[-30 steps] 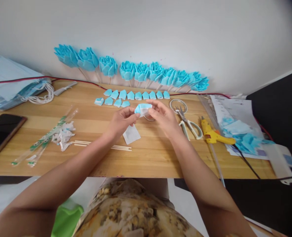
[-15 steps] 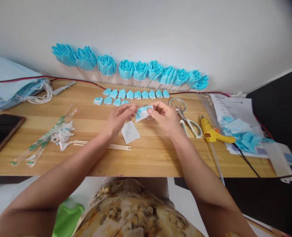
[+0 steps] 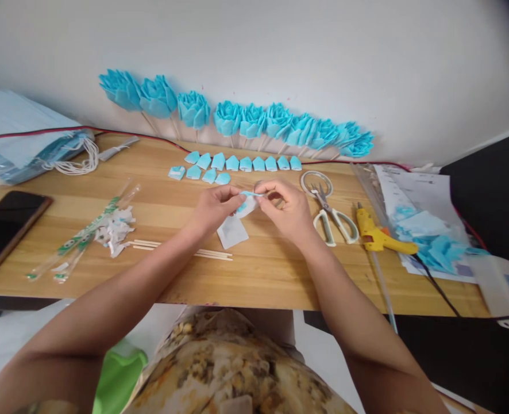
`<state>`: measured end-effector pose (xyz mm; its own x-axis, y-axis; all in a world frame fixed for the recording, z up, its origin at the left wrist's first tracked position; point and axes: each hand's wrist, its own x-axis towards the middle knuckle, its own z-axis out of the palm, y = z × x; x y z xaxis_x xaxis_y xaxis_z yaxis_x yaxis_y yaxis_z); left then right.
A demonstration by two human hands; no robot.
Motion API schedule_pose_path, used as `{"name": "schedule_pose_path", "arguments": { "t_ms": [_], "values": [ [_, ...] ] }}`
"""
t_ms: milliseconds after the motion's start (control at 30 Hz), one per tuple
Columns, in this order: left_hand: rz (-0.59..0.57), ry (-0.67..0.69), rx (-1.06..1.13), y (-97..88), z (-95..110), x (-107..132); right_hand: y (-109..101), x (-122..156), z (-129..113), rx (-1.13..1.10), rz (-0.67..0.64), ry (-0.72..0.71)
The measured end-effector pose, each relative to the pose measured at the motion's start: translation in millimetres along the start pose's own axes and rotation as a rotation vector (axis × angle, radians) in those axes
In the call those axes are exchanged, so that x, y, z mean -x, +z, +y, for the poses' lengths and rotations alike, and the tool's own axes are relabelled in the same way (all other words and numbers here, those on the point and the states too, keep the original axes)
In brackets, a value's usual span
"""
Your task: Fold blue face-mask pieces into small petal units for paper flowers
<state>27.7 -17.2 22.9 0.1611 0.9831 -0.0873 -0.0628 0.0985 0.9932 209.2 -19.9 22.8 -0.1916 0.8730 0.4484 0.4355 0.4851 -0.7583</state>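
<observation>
Between my two hands is a small blue-and-white fabric piece [image 3: 246,206], its upper edge pinched from both sides. My left hand [image 3: 215,210] grips its left end with thumb and forefinger. At the right end, my right hand [image 3: 285,207] closes thumb and fingers on the same edge. Just below lies a white square of fabric [image 3: 232,232] on the wooden table [image 3: 263,282]. Folded blue petals [image 3: 246,164] lie in two rows beyond my hands. Scissors [image 3: 334,217] with white handles rest right of my right hand, by a roll of clear tape [image 3: 316,184].
Blue fabric flowers [image 3: 227,118] on sticks lean along the wall. A yellow glue gun [image 3: 379,234] and blue scraps [image 3: 439,248] are at right. Thin wooden sticks [image 3: 213,254], white scraps [image 3: 115,229], plastic wrappers [image 3: 80,241], a phone [image 3: 11,230] and bagged sheets [image 3: 34,138] lie leftward.
Both hands now pinch the top edge of the fabric piece, which has turned and creased; before, it lay flatter, mostly in the right fingers. The whole view has shifted slightly.
</observation>
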Motion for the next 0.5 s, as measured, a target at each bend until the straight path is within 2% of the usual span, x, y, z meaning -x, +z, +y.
{"name": "schedule_pose_path", "arguments": {
  "t_ms": [133, 333, 500],
  "values": [
    [-0.004, -0.033, 0.087, -0.3, -0.6, -0.7, -1.5, -0.1, 0.8, 0.067, -0.016, -0.118],
    [-0.033, -0.065, 0.188, 0.0, -1.7, -2.0, -1.5, 0.3, 3.9, 0.092, -0.02, -0.15],
    [-0.041, -0.041, 0.12, -0.4, -2.2, -2.1, -0.2, 0.5, 2.6, 0.09, -0.026, -0.141]
  ]
}}
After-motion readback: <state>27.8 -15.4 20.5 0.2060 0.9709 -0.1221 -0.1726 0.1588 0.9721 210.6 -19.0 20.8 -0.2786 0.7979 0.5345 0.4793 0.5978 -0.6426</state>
